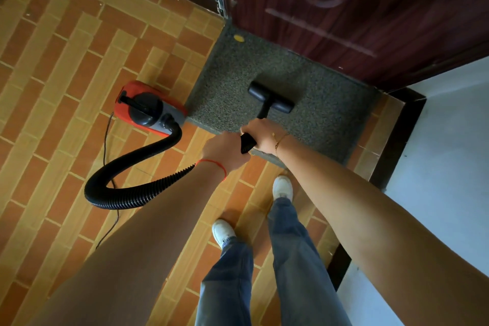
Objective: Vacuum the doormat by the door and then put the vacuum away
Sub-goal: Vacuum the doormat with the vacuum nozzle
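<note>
seen from above: both hands grip a black vacuum wand — the left hand point(225, 152) lower on the ribbed hose point(127, 193), the right hand point(260, 133) just above. the floor nozzle point(271, 96) rests mid-doormat point(330, 114), which lies against a dark red door point(357, 8). a red canister vacuum point(148, 106) sits on the tile floor point(53, 61), touching the doormat's left edge.

One doormat point(280, 82); one vacuum point(148, 107); one hose point(132, 188); one door point(357, 13); two hands; two shoes were counted.

The doormat point(304, 103) lies on the floor point(66, 61) against the door point(357, 8) — the nozzle point(271, 96) rests on it, the vacuum body point(148, 108) just left, the hose point(127, 180) looping nearer.
</note>
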Action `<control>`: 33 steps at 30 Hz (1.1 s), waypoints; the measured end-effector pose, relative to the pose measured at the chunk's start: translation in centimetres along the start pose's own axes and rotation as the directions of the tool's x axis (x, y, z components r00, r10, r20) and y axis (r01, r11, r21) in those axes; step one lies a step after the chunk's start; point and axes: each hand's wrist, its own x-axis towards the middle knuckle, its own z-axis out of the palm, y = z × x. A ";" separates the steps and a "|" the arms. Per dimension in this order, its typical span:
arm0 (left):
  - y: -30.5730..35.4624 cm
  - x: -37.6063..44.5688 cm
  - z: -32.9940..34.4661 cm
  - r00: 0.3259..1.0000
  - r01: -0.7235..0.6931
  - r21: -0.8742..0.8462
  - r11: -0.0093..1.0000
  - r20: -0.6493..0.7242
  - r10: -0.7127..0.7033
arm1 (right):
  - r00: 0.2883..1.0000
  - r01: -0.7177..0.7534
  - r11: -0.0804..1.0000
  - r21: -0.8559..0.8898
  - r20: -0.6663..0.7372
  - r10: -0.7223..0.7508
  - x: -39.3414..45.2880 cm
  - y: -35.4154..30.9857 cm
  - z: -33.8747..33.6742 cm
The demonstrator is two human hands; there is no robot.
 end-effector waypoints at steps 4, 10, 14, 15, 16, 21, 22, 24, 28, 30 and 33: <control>3.5 4.0 -2.6 1.000 0.013 -0.054 0.998 -0.022 -0.015 | 1.000 0.018 0.999 -0.040 -0.005 -0.019 1.1 5.1 -3.4; 8.4 9.1 -5.5 0.998 0.028 -0.074 0.997 -0.047 -0.032 | 1.000 0.007 0.998 -0.056 -0.007 -0.007 2.8 11.7 -7.0; 10.9 11.5 -6.5 0.999 0.018 -0.087 0.996 -0.048 -0.022 | 1.000 0.000 0.999 -0.039 -0.013 0.000 3.2 15.1 -8.6; 11.4 12.0 -6.6 0.998 0.015 -0.092 0.996 -0.052 -0.020 | 1.000 0.001 0.999 -0.043 -0.014 -0.001 3.3 15.7 -8.8; 11.9 12.4 -6.7 0.998 0.014 -0.094 0.995 -0.057 -0.020 | 1.000 0.004 0.999 -0.053 -0.016 -0.004 3.3 16.3 -9.0; 13.2 13.0 -6.8 0.997 0.013 -0.083 0.996 -0.071 -0.019 | 1.000 0.023 0.994 -0.106 -0.015 -0.025 3.1 17.7 -9.3; 13.3 12.9 -6.8 0.997 0.013 -0.082 0.997 -0.072 -0.019 | 0.999 0.028 0.993 -0.117 -0.019 -0.030 2.9 17.7 -9.3; 13.3 12.8 -6.7 0.997 0.014 -0.084 0.996 -0.071 -0.020 | 0.999 0.033 0.992 -0.125 -0.024 -0.036 2.6 17.7 -9.4; 13.4 12.0 -6.4 0.997 0.017 -0.089 0.996 -0.068 -0.023 | 0.999 0.032 0.994 -0.105 -0.024 -0.034 1.9 17.4 -9.0; 13.5 11.4 -6.1 0.998 0.017 -0.083 0.996 -0.066 -0.022 | 0.999 0.034 0.996 -0.087 -0.006 -0.035 1.3 17.1 -8.8; 13.4 10.0 -5.4 0.998 0.009 -0.056 0.998 -0.055 -0.013 | 1.000 0.026 0.998 -0.050 0.007 -0.026 -0.1 16.3 -7.9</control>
